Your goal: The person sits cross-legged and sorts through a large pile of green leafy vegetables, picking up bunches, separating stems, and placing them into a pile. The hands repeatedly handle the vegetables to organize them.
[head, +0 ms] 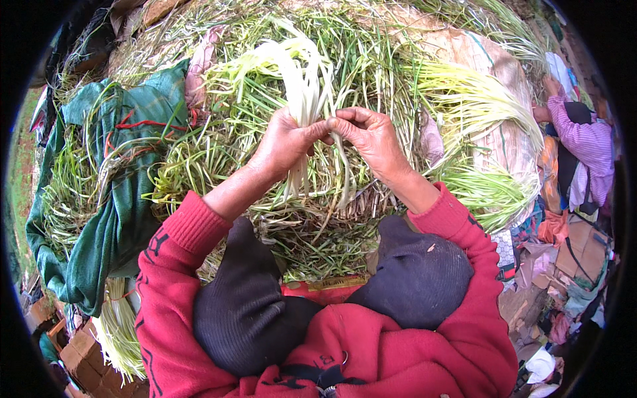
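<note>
My left hand (291, 137) grips a bunch of pale, blanched leafy stalks (301, 79), whose white ends stick out below the palm. Close beside it, the thumb and forefinger of my right hand (371, 137) pinch a single limp stalk (343, 166) at the bunch's right edge. The fingertips of both hands nearly meet there. Beneath and around them spreads a heap of loose green leaves (368, 69), with brown, withered leaves (368, 204) nearer to my knees.
Sorted pale stalks (482, 99) and a greener bundle (492, 194) lie on a woven sack (497, 144) at right. A green cloth (114, 224) wraps more leaves at left. A tied bundle (119, 328) lies near bricks (84, 353). Another person (582, 139) sits far right.
</note>
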Demonstrator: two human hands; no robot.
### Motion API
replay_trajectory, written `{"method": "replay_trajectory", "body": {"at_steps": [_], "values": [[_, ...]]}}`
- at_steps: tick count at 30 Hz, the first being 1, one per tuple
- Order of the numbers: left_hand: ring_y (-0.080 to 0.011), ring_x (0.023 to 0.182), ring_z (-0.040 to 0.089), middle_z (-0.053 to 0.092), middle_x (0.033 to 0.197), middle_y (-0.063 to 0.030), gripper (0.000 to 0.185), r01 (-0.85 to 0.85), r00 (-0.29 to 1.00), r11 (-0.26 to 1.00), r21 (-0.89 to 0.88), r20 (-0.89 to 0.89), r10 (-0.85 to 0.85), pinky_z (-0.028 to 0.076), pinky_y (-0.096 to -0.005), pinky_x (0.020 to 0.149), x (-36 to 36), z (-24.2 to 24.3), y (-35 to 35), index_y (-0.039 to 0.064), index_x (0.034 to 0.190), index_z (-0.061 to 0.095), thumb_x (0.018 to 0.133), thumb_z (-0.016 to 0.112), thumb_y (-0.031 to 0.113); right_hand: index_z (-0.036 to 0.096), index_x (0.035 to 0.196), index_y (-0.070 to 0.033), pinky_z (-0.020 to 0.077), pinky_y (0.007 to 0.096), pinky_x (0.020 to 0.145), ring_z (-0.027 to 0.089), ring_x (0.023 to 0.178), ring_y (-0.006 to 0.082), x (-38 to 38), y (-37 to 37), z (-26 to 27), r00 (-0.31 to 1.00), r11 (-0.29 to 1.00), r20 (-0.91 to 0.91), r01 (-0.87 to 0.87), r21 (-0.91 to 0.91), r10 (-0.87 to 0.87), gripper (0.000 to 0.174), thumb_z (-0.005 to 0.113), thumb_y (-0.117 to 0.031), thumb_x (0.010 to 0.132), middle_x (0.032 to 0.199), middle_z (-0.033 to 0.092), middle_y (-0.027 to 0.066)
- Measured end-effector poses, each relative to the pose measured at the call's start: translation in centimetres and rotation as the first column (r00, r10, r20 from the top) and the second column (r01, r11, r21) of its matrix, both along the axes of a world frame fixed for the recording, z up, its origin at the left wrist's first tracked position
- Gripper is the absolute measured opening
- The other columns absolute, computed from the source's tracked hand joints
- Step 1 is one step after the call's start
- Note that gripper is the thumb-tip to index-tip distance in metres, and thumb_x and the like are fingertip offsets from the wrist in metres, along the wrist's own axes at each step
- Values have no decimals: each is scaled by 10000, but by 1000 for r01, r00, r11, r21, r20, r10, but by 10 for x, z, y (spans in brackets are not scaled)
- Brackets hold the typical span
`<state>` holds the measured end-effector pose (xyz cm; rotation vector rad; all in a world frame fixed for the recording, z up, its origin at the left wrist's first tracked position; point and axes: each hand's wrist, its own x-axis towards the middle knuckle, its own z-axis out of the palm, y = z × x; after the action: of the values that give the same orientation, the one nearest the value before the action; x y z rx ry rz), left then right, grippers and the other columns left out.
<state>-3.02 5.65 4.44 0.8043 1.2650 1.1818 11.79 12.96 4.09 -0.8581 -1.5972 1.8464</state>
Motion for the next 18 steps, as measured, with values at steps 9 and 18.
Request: {"method": "replay_trajectory", "body": {"at_steps": [9, 18], "values": [[-81, 482, 496, 580, 613, -26, 115, -239, 952, 944, -229, -245, 181, 394, -215, 434, -44, -65, -12, 5, 839, 597, 760, 606, 87, 601, 927, -109, 469, 281, 588, 551, 749, 131, 53, 45, 23, 857, 931, -403, 204, -304, -320, 129, 583, -174, 816, 858, 598, 13], [-113, 487, 552, 615, 629, -76, 213, -145, 888, 899, -414, -455, -67, 448, -252, 472, -134, -93, -20, -25, 813, 606, 755, 644, 177, 585, 948, -89, 468, 290, 636, 554, 774, 134, 89, 72, 49, 749, 884, -471, 386, -263, -467, 150, 586, -170, 822, 871, 593, 15]]}}
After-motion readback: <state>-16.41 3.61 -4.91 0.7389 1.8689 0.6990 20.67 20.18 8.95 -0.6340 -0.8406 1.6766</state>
